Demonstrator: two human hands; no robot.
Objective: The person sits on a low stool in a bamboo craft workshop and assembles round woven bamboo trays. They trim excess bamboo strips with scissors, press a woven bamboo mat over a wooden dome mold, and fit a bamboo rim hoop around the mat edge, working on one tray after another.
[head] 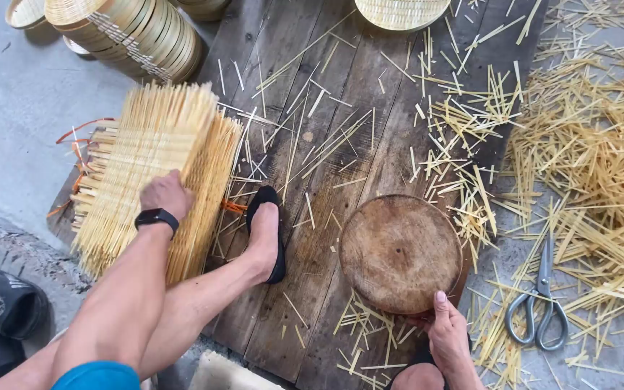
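While the left hand (165,193) presses curled fingers into the woven bamboo mats (154,170), the right hand (448,334) pinches the round wooden block (399,252)'s edge.

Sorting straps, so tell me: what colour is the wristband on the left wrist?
Black wristband, clearest in the head view.

Pale yellow woven mat (154,170) (crisscross weave), brown round block (399,251).

No packages, labels, signs or screens are in view.
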